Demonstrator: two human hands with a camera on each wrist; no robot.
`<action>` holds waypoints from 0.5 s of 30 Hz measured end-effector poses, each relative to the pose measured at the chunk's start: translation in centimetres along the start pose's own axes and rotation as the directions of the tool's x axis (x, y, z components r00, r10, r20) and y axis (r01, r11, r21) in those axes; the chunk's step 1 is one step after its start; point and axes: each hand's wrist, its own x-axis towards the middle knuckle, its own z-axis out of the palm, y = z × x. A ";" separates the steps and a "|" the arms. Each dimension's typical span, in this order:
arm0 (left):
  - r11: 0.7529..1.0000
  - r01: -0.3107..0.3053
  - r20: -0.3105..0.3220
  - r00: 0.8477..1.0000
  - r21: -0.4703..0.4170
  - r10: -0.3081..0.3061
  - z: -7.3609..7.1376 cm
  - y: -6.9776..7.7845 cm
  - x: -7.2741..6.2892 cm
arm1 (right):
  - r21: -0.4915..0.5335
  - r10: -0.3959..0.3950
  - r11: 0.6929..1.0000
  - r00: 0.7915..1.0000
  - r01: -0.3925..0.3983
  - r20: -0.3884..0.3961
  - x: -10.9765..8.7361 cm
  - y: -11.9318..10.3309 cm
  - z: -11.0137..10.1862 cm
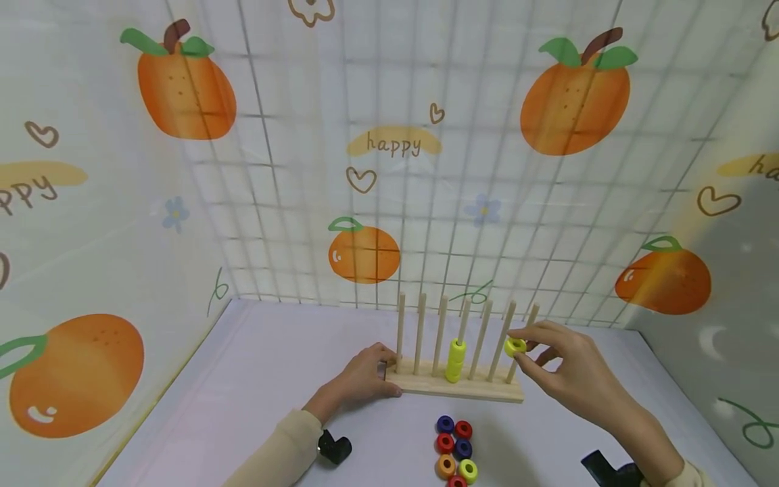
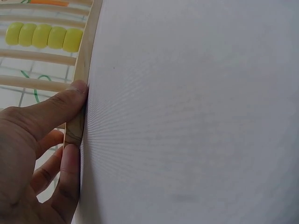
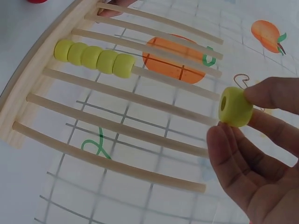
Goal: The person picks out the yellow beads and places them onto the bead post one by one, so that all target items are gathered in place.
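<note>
A wooden peg rack [image 1: 487, 389] with a row of upright pegs stands on the white table. My left hand [image 1: 365, 374] grips the left end of its base, thumb at the front edge, as the left wrist view also shows. Several yellow beads [image 3: 93, 58] are stacked on the middle peg, down against the base. Between thumb and fingertips, my right hand [image 1: 578, 365] pinches one more yellow bead [image 3: 237, 107], its hole showing. In the right wrist view that bead is near the peg tips, off any peg; in the head view it overlaps the rightmost pegs.
Loose beads lie grouped on the table in front of the rack: a blue bead [image 1: 445, 424], a red bead [image 1: 445, 443], an orange bead [image 1: 446, 465], a yellow bead [image 1: 468, 469] and others. A printed cloth [image 1: 292, 223] over a wire grid rises behind the rack.
</note>
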 end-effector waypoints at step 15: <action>1.000 0.003 -0.005 1.000 -0.001 -0.003 0.0 0.1 -0.1 | 0.013 -0.062 0.998 0.998 0.062 -0.023 1.7 0.7 0.1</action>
